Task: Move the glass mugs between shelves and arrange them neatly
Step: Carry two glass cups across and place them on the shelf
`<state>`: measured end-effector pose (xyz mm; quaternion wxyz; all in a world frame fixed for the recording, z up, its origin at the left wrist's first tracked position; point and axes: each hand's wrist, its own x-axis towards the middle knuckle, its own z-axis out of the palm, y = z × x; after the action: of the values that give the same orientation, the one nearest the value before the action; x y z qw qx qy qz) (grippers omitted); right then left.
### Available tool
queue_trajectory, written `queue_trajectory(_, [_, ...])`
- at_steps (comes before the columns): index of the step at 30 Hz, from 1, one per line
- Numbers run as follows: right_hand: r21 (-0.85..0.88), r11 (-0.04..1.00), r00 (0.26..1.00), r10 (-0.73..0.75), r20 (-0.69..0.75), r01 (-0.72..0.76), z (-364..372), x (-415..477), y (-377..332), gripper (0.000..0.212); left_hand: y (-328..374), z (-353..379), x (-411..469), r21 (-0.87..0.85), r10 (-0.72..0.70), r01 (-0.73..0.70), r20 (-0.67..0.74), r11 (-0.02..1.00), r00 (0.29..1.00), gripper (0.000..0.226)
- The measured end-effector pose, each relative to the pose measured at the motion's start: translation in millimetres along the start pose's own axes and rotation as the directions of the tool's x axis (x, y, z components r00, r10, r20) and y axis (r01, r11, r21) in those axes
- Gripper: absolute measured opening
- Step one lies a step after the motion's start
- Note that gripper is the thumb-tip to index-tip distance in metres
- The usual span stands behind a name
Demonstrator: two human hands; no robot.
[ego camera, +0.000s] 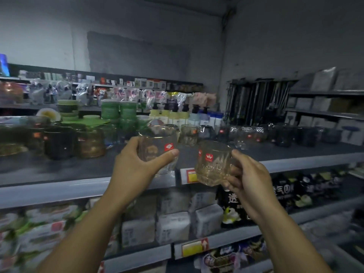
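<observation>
Left mug and right mug hang above the front edge of the shelf, each clasped by curled fingers of the left hand and right hand. They are kept mouth-up and apart, probably for setting down before the rear row of mugs.

One view only, head-worn and wide-angle, facing forward and slightly down onto the top of a grey shelf across mid-frame. Near enough for both forearms to enter from the bottom edge, left hand on the left mug and right hand on the right mug close to centre. Upper part filled by the wall, shelf lines bowed toward the edges
</observation>
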<state>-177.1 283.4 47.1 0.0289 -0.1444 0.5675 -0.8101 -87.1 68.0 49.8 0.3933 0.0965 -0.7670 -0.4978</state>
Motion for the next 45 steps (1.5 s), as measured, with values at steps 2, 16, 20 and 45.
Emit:
queue_trajectory(2, [-0.011,1.0,1.0,0.0,-0.018,0.0,-22,12,-1,0.024,2,24,11,0.006,0.008,-0.008,0.009,1.0,1.0,0.064])
queue_trajectory(16, [-0.007,0.997,0.993,-0.074,-0.091,0.074,-108,150,-17,0.019,-12,200,97,0.0,0.003,-0.003,0.089,1.0,0.996,0.08])
queue_trajectory(20, [0.024,0.998,0.996,-0.061,-0.062,0.063,-140,194,-15,0.018,-24,244,115,0.034,-0.043,0.04,0.079,0.999,0.996,0.076])
queue_trajectory(45, [-0.119,0.99,0.949,0.104,0.297,-0.072,-306,361,-32,0.019,34,391,122,0.277,-0.178,0.141,0.114,0.95,0.977,0.064])
